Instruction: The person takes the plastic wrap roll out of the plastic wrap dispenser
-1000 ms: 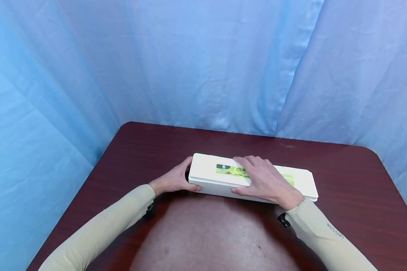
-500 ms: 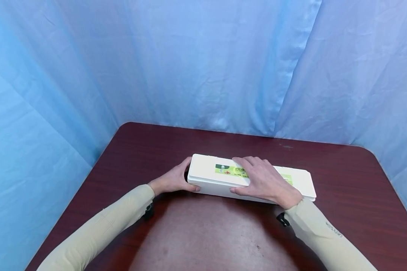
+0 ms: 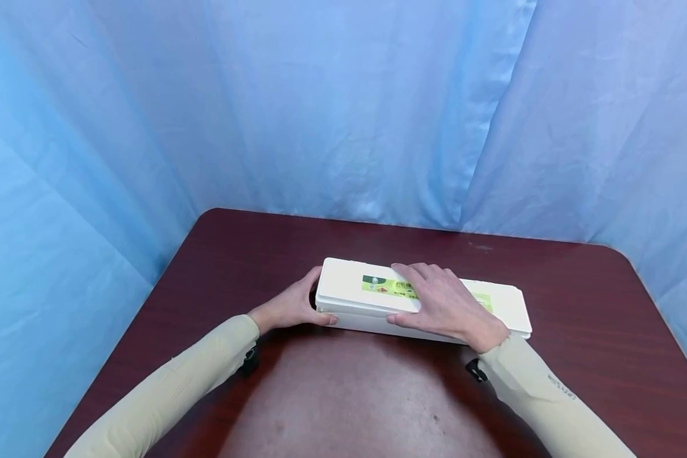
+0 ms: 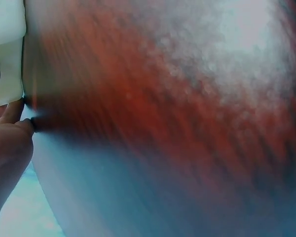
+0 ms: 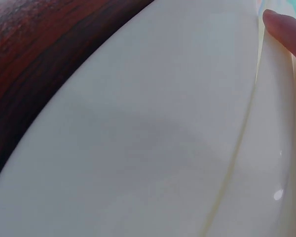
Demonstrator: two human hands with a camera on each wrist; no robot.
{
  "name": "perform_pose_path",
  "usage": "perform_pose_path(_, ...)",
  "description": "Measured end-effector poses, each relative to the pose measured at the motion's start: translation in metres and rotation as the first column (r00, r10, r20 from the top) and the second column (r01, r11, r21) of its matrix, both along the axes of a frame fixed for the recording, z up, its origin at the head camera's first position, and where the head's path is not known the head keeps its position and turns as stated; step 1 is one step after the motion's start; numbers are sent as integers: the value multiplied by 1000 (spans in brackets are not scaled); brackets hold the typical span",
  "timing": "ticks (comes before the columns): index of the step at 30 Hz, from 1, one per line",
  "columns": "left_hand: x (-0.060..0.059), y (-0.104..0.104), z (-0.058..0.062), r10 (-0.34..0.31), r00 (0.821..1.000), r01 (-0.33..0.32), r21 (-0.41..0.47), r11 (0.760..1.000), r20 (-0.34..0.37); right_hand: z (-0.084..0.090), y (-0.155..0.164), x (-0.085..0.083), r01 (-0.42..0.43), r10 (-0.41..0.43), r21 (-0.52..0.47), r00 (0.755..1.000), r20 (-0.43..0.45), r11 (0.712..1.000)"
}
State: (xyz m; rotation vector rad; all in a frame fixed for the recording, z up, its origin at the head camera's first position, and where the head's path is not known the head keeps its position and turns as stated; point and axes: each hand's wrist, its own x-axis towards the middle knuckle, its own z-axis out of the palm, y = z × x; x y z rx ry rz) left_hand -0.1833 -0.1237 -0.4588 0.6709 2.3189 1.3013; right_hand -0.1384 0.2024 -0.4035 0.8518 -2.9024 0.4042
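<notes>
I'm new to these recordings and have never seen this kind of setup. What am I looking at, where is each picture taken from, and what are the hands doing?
No machine here: a person in beige sleeves works with bare hands. The wide picture comes from a camera on the head, looking down at a dark red table framed by blue curtains. On it lies a long white box with a green label. The left hand grips the box's left end; the right hand lies flat on the lid, its thumb over the near edge. The two blurry close-ups come from wrist cameras: the left one shows fingers beside the box's corner, the right one mostly white lid and one fingertip.
</notes>
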Motion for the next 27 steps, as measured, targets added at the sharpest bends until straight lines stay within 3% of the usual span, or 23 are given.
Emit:
perform_pose_path(18, -1, 1, 0, 5, 1000, -5, 27, 1000, -6, 0, 4, 3, -72, 71, -7, 997, -30, 997)
perform_pose_path(27, 0, 3, -1, 7, 1000, -7, 10, 1000, -21, 0, 5, 5, -75, 75, 1, 997, 4, 997)
